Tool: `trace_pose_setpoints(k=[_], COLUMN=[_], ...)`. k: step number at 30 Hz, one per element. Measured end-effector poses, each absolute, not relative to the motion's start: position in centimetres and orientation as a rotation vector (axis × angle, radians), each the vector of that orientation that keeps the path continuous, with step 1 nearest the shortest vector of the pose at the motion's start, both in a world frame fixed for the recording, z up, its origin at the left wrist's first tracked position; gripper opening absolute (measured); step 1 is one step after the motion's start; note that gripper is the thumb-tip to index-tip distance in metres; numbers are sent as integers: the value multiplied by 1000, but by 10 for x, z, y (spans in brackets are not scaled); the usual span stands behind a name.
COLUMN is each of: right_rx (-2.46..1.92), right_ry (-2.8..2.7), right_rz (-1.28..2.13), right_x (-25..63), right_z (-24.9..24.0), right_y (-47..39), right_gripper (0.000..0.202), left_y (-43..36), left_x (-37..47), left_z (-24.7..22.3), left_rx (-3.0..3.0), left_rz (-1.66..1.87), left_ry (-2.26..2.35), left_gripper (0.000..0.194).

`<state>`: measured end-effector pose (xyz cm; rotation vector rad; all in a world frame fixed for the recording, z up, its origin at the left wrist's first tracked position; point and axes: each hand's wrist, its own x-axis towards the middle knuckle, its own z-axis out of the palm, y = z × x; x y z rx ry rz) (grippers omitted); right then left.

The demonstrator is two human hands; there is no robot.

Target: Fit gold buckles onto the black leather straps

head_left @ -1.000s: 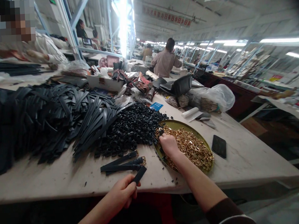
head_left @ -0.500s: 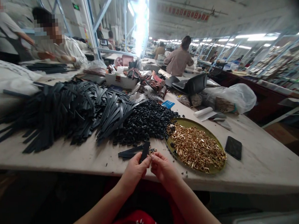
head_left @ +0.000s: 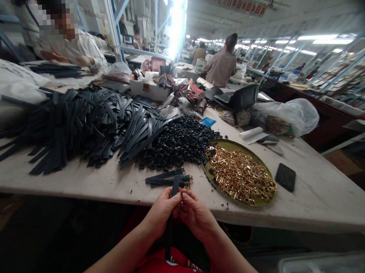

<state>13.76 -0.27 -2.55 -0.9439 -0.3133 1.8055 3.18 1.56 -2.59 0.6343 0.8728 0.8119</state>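
At table edge, left hand (head_left: 160, 211) and right hand (head_left: 195, 212) pinch together on one black strap (head_left: 169, 231). Strap's long axis runs near vertical: top end points toward finished straps (head_left: 168, 179), lower end hangs down over red lap. Gold buckle tray (head_left: 259, 201) just right.

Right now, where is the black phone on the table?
In the head view, the black phone lies flat on the table, right of the round tray of gold buckles.
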Motion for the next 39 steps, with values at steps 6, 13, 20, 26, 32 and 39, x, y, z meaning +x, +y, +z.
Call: trace_pose_setpoints(k=[6,13,20,26,32,39], right_rx=[-953,-963,-1334,-1335,-1267,-1292], right_ry=[-333,-335,-842,-1225,-1289,-1330], right_rz=[1773,1766,1320,1194,1449,1463], right_x=[144,156,165,169,176,178], right_z=[-31,-31,-44,-45,-38,-27], right_y=[-3,-2,-7,-12,-7,-11], right_gripper=[30,26,21,12,31,35], left_y=[18,19,26,30,29,28], left_x=[31,37,32,21,15,9], left_z=[-28,-23,-24,-23,-21,-20], left_rx=[758,741,1155,1277,1331,1468], left_rz=[764,725,703,503,386,501], left_ry=[868,895,1149,1124,1051,1099], left_gripper=[24,25,24,30,33,24])
